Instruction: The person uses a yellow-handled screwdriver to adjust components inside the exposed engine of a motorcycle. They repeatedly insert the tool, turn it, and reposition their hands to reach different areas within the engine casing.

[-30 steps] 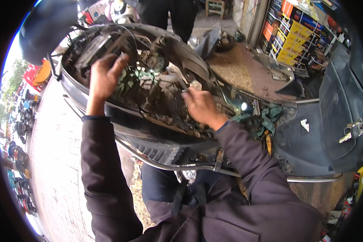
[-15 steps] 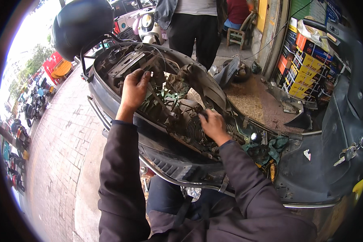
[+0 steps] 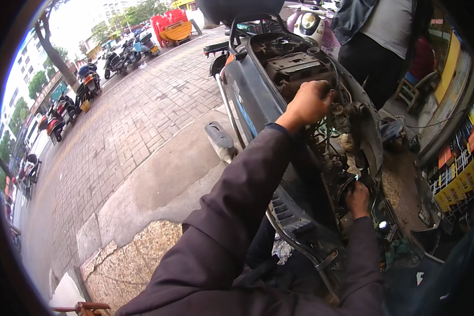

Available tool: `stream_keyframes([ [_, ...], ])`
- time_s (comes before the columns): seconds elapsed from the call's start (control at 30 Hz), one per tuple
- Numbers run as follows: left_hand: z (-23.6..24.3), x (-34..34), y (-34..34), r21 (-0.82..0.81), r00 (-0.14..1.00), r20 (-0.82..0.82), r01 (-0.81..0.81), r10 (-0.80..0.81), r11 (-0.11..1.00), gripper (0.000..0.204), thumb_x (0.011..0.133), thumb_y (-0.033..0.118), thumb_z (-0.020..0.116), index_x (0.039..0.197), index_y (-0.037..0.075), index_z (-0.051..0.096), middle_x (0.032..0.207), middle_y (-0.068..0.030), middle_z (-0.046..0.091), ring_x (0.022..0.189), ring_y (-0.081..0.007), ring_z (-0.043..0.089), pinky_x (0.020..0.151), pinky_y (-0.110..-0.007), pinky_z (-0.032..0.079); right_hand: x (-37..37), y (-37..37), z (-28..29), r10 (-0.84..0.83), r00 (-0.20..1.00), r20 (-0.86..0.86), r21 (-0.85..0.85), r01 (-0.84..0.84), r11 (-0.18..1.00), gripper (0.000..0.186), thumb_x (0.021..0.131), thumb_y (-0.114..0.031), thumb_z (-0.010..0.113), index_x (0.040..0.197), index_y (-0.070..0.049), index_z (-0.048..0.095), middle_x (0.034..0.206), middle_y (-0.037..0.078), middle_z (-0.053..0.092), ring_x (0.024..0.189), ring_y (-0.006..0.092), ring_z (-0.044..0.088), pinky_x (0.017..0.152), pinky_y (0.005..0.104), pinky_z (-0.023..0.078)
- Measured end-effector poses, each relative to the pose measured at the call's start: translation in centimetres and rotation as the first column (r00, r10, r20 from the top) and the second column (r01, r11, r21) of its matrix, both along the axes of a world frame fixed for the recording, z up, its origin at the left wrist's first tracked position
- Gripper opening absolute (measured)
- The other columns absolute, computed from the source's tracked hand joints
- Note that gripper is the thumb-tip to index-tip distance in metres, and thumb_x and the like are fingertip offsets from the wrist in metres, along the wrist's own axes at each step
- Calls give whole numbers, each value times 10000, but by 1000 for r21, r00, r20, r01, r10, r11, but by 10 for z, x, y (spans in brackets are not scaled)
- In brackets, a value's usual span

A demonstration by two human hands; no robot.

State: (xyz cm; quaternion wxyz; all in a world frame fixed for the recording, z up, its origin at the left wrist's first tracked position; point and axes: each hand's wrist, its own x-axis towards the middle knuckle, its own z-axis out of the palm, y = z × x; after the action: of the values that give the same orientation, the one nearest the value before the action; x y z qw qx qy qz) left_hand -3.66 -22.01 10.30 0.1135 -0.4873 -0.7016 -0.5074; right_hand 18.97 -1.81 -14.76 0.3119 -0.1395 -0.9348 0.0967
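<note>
A scooter [image 3: 258, 100] with its seat area opened up stands before me, its engine and wiring bare. My left hand [image 3: 308, 104] is closed above the opening, beside the frame parts. What its fingers grip, if anything, is too dark to make out. Lower down and nearer, my right hand [image 3: 358, 200] reaches into the bay with curled fingers against the dark ribbed engine part [image 3: 338, 184]. A small bright glint shows just by its fingertips. Whatever those fingers pinch is hidden.
A person in dark trousers [image 3: 371, 66] stands close behind the scooter. Stacked boxes [image 3: 458, 184] line the right side. The exhaust muffler [image 3: 219, 138] juts out over the pavement [image 3: 126, 142]. Parked scooters [image 3: 124, 58] and red stacked chairs [image 3: 168, 25] are farther off.
The view has swung left, so the scooter now sits farther right in it. My left hand stays above the opening; my right hand has settled lower against the engine, fingers curled in.
</note>
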Motion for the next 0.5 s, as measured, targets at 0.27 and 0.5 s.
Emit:
stream_keyframes([
  [0.27,4,4,-3,-3,999,13,-31,31,1000,233,875,192,632,947,-28,662,934,-261,665,949,-452,617,830,-489,499,-4,7,-7,-29,995,-91,-5,29,1000,131,720,-54,664,832,4,626,832,224,648,811,440,624,714,511,506],
  [0.5,6,6,-5,-39,999,-1,-32,32,999,245,875,204,628,942,-28,669,936,-258,666,947,-449,618,823,-489,502,-2,11,-13,-56,994,-97,8,57,998,170,699,-56,685,842,13,626,832,236,641,823,448,618,734,524,496],
])
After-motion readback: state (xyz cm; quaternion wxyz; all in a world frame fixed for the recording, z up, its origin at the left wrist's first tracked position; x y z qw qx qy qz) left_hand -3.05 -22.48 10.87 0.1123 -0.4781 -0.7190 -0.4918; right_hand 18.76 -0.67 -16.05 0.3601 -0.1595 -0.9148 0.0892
